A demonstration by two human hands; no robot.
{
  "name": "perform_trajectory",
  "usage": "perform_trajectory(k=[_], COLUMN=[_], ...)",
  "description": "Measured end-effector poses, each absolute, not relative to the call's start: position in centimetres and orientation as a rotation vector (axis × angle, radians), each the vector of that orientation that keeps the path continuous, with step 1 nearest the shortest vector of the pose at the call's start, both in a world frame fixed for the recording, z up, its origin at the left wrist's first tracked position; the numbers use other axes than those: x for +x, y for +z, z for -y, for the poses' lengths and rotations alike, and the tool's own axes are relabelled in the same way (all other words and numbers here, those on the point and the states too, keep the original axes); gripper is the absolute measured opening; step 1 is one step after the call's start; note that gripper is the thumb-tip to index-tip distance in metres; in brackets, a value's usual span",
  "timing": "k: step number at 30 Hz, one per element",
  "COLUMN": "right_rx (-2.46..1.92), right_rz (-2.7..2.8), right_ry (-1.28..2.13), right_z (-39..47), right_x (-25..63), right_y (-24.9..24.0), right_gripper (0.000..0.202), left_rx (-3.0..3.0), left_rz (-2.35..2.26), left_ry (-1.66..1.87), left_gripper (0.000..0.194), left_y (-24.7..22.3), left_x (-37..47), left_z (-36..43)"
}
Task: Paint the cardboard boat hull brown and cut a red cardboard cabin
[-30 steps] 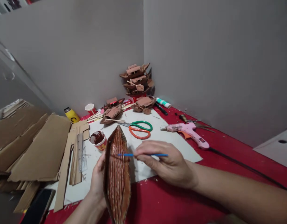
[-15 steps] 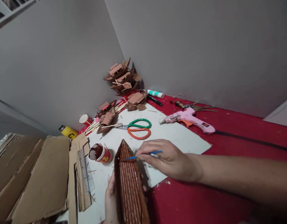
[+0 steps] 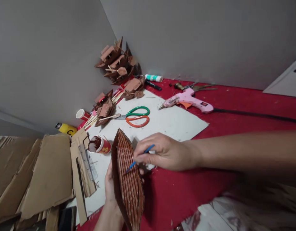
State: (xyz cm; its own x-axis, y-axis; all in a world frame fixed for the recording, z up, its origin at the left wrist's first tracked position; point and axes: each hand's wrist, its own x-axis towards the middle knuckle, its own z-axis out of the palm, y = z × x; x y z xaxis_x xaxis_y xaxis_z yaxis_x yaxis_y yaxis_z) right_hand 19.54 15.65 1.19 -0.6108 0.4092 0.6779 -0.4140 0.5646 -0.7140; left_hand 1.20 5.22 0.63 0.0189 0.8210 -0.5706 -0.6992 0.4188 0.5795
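Note:
A long brown boat-shaped piece (image 3: 130,189) with a ridged inside lies tilted in my left hand (image 3: 110,186), which wraps round it from beneath, its fingertips showing at the right side. Pinched in my right hand (image 3: 160,152) is a thin blue brush (image 3: 140,158), its tip touching the ridges inside the boat. The ridges look wet and reddish brown. Just left of the boat's pointed far end, a red and white paper cup (image 3: 103,146) has brown paint smeared inside.
Green and orange scissors (image 3: 137,121) lie on white paper (image 3: 181,125). Beyond are small brown boats (image 3: 105,110), a pink glue gun (image 3: 198,104) with a black cord, and a glue stick (image 3: 153,78). Cardboard sheets (image 3: 50,176), a clear ruler (image 3: 86,162) and a yellow bottle (image 3: 66,128) are at left.
The view has shifted, and more of the boat's near end shows. The brush tip has moved from near the boat's pointed far end towards its middle, with the brush held more steeply.

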Motion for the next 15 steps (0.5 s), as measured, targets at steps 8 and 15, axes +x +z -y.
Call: perform_trajectory(k=[8,15], right_rx=[0.147,0.104], right_rz=[1.878,1.916], right_ry=[1.279,1.113], right_z=[-14.4,-14.6], right_x=[19.4,19.3], right_y=[1.7,1.5], right_gripper=[0.012,0.012], left_rx=[0.095,0.108], left_rz=[-1.033,-1.045], left_ry=[1.248,1.192], left_gripper=[0.031,0.032], left_y=[1.3,0.8], left_x=[1.8,1.6], left_z=[-5.8,-5.6])
